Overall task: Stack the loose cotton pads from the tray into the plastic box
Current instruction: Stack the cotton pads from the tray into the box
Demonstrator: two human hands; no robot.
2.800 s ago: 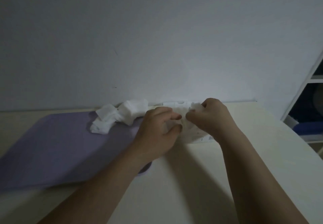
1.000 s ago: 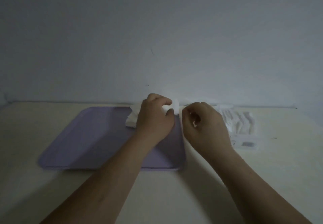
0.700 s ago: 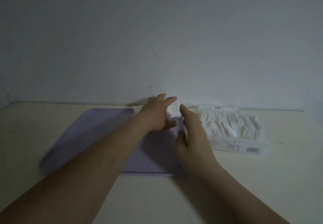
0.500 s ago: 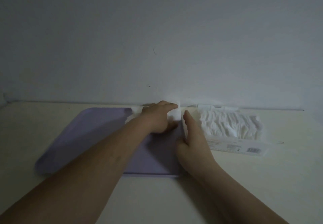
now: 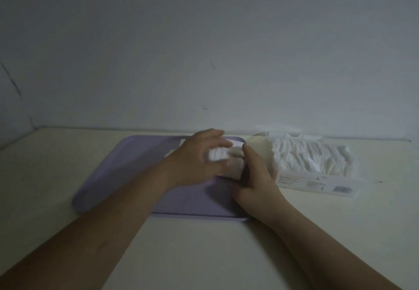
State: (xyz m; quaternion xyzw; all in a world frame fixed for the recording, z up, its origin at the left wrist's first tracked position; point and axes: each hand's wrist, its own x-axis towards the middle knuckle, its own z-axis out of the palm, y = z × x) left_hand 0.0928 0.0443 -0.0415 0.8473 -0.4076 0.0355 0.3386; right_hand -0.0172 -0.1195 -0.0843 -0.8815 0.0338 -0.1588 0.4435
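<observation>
A small stack of white cotton pads (image 5: 219, 153) sits at the far right of the purple tray (image 5: 127, 176). My left hand (image 5: 195, 162) grips the stack, with fingers over its top and the thumb under its near side. My right hand (image 5: 256, 176) stands on edge with straight fingers pressed against the stack's right side. A few more pads peek out behind my left hand. To the right of the tray, the clear plastic box (image 5: 317, 184) lies on the table, filled with a row of white pads (image 5: 310, 158).
The cream table (image 5: 204, 255) runs up to a plain grey wall. The box's open lid (image 5: 285, 134) leans at the wall behind the box. The left part of the tray is bare.
Both hands have closed in on the pads at the tray's far right corner. My left hand now curls around a gathered stack, and my right palm presses its side.
</observation>
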